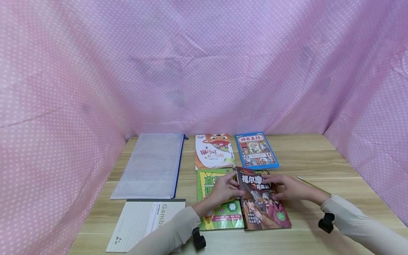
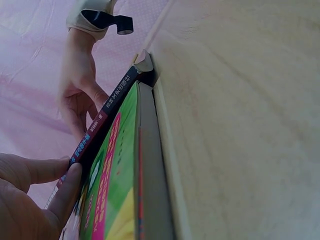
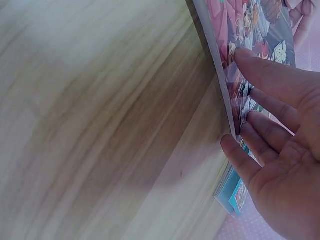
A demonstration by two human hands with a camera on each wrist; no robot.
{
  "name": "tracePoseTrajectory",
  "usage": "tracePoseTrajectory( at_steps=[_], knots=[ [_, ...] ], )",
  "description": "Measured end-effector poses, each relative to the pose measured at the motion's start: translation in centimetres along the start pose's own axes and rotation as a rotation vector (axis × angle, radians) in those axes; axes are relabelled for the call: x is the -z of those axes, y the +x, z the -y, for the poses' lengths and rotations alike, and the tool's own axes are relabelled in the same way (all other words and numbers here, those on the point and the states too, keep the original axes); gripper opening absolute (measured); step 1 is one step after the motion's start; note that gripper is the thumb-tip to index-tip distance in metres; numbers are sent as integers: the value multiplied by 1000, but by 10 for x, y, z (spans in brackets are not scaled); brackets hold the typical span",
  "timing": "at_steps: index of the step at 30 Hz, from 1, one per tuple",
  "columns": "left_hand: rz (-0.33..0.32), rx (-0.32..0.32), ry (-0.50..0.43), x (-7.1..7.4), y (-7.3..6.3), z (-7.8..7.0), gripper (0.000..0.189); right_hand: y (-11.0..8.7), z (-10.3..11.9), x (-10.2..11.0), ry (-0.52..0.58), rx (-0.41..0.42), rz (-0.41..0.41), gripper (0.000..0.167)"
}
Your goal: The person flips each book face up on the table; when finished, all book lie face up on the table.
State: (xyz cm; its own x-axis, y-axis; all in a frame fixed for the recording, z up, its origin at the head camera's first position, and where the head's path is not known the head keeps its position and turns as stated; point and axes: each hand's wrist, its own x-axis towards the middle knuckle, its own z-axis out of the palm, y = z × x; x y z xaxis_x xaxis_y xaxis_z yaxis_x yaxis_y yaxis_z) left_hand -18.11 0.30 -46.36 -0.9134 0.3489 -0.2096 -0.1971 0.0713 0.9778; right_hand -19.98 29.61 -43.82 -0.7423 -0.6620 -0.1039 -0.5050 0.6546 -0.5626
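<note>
A dark comic-style book (image 1: 255,212) with a detective in a brown hat lies between both hands, beside a green book (image 1: 223,224). My left hand (image 1: 223,191) reaches across the green book and pinches the dark book's spine (image 2: 114,97) between thumb and finger. My right hand (image 1: 291,189) rests on the right part of the dark cover, fingers spread. In the right wrist view, the thumb (image 3: 250,62) lies on the cover and one fingertip touches the book's edge. The dark spine sits right along the green book's side.
Behind lie a white cat-cover book (image 1: 208,157) and a blue book (image 1: 255,150). A mesh zip pouch (image 1: 149,166) and a lined notebook (image 1: 134,223) are on the left. A pencil (image 1: 312,185) lies by the right wrist. A pink dotted curtain (image 1: 204,71) borders the wooden table (image 1: 306,152).
</note>
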Motion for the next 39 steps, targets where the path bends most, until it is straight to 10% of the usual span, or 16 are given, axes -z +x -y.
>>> tracePoseTrajectory(
  at_steps=[20, 39],
  knots=[
    [-31, -27, 266, -3, 9, 3, 84, -6, 1, 4, 8, -60, 9, 51],
    [98, -46, 362, -2, 14, -5, 92, -9, -6, 8, 30, -43, 8, 53]
  ],
)
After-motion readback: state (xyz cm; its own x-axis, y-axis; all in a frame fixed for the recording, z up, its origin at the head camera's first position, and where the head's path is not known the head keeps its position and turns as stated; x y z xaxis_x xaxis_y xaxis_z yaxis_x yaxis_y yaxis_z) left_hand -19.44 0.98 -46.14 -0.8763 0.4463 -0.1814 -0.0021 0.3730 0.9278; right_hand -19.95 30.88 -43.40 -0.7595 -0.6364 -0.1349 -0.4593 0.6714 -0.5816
